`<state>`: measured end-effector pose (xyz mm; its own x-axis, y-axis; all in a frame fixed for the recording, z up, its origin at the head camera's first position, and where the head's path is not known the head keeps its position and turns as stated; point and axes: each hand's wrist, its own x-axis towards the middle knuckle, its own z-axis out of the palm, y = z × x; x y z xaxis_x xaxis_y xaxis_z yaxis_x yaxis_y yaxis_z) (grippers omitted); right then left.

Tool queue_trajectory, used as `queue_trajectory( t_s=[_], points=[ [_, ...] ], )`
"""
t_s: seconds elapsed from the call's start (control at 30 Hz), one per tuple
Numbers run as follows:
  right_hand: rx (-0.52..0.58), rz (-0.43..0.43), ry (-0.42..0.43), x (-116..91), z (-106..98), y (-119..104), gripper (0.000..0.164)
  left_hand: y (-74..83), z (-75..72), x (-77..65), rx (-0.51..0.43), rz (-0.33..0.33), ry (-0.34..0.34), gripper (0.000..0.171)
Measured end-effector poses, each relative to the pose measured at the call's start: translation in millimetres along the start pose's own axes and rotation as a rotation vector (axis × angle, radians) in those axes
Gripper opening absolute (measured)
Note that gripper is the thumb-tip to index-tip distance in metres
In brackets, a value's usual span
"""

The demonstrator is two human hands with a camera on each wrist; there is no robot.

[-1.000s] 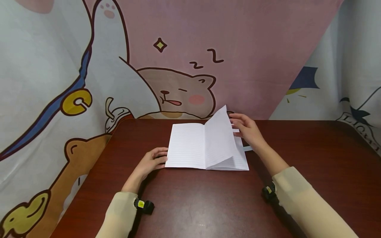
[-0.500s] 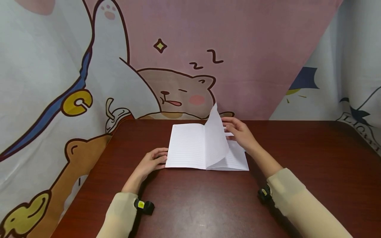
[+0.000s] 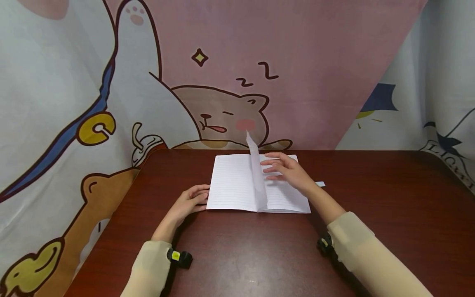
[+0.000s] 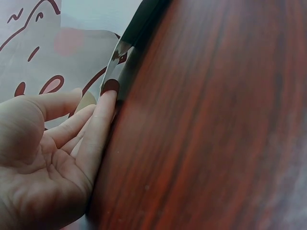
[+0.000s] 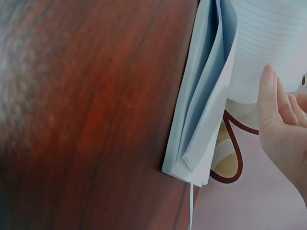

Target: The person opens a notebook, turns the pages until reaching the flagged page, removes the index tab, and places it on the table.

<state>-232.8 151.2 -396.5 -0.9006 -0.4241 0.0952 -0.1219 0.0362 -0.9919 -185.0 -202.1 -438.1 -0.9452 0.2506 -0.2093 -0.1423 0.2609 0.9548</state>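
Note:
A lined notebook [image 3: 231,183] lies spread on the brown table. One loose leaf [image 3: 257,181] stands nearly upright near its middle fold, its top corner leaning left. My right hand [image 3: 287,171] is over the right-hand page, fingers extended toward the leaf's right side; in the right wrist view, the fingertips [image 5: 267,76] are close to the lined paper, and contact is hard to tell. At the notebook's left edge is my left hand [image 3: 189,201]. Its fingers are loosely extended, and in the left wrist view one fingertip [image 4: 109,93] touches the edge by the tabletop.
A pale strip [image 3: 320,184] sticks out past the notebook's right side. The table [image 3: 237,251] spreads around it. Behind hangs a cloth [image 3: 315,74] printed with cartoon animals. Each wrist bears a small black camera, such as the left one [image 3: 179,256].
My right hand has moved left over the right-hand page. The leaf has swung from leaning right to nearly upright, uncovering more of that page. The left hand has stayed put.

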Motion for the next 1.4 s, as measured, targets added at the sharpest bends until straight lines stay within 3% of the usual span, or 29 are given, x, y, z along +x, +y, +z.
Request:
queue_trajectory(
  t_s=[0.57, 1.4],
  points=[
    [-0.066, 0.076, -0.198, -0.6, 14.0, 10.5, 0.043, -2.4, -1.0, 0.0, -0.01, 0.0, -0.018, 0.041],
    [-0.066, 0.135, -0.287, 0.8, 29.0, 8.5, 0.046, -3.2, 1.7, 0.0, 0.004, 0.019, -0.009, 0.054]
  ],
)
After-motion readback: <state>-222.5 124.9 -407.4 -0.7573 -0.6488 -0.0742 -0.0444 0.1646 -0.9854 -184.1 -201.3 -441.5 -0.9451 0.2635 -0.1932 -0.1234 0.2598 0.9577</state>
